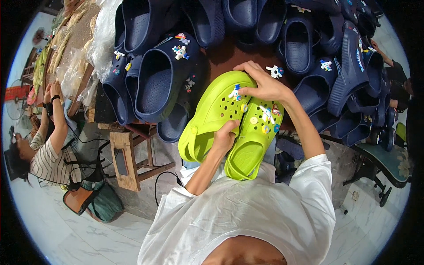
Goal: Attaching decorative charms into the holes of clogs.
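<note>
Holding two lime-green clogs [214,106]

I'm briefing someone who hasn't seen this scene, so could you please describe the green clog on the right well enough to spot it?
Start at the navy clogs heaped across the top. Below them, above the white shirt, look for lime green. It's the green clog on the right, bearing more charms than the green clog beside it.
</note>
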The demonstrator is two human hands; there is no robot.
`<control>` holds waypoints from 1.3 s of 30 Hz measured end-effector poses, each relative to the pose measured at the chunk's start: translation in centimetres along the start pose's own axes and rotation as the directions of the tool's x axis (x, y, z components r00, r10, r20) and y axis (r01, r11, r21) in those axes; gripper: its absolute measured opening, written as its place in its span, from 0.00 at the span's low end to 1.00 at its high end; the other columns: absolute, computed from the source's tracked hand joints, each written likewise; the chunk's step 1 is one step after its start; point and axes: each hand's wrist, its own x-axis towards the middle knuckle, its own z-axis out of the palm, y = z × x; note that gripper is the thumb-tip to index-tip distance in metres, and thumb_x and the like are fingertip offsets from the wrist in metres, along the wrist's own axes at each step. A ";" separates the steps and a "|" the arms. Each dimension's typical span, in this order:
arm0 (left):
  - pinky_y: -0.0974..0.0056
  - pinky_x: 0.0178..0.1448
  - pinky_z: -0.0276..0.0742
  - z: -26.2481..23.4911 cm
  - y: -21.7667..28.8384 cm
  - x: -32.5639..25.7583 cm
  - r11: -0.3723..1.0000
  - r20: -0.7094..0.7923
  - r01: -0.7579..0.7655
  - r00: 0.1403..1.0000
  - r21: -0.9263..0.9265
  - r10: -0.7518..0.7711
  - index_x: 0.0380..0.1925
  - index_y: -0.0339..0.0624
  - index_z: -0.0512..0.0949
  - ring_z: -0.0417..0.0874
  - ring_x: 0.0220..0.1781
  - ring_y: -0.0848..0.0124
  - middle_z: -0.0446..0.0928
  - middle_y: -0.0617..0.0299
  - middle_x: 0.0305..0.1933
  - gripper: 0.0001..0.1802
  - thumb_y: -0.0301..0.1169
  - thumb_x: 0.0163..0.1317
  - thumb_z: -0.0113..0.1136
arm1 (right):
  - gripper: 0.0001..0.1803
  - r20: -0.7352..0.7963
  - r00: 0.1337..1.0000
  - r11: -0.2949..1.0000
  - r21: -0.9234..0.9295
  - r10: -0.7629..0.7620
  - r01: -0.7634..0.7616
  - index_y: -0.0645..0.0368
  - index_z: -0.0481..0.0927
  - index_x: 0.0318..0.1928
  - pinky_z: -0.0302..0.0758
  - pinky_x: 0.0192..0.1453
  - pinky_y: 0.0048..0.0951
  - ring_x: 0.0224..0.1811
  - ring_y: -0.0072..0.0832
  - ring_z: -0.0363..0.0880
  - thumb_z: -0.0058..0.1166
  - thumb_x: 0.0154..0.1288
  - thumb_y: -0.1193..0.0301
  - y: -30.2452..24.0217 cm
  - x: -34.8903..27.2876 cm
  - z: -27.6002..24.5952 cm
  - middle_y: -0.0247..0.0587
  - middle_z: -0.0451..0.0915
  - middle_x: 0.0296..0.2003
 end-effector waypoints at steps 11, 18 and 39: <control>0.61 0.53 0.79 0.7 0.8 -0.3 0.985 -0.088 0.085 0.991 -0.148 -0.099 0.45 0.37 0.77 0.82 0.45 0.68 0.81 0.59 0.44 0.13 0.21 0.58 0.58 | 0.33 -0.121 0.992 0.982 -0.191 -0.022 -0.001 0.61 0.67 0.61 0.66 0.65 0.46 0.61 0.51 0.68 0.63 0.57 0.67 -1.7 -0.5 1.1 0.54 0.70 0.53; 0.59 0.59 0.79 1.4 1.8 -0.3 0.982 -0.075 0.108 0.990 -0.156 -0.121 0.49 0.36 0.76 0.83 0.51 0.67 0.81 0.58 0.47 0.15 0.21 0.60 0.56 | 0.31 -0.150 0.989 0.986 -0.166 -0.011 -0.014 0.57 0.69 0.61 0.65 0.65 0.45 0.61 0.48 0.68 0.63 0.58 0.65 -1.3 -0.2 1.5 0.51 0.72 0.52; 0.59 0.65 0.73 1.4 3.4 -2.3 0.958 -0.166 0.211 0.955 -0.193 -0.244 0.55 0.40 0.73 0.79 0.57 0.67 0.79 0.59 0.54 0.19 0.26 0.64 0.60 | 0.17 -0.256 0.951 0.984 -0.091 -0.174 0.155 0.56 0.82 0.48 0.70 0.62 0.38 0.57 0.41 0.75 0.63 0.61 0.64 -1.3 -1.5 1.6 0.44 0.75 0.52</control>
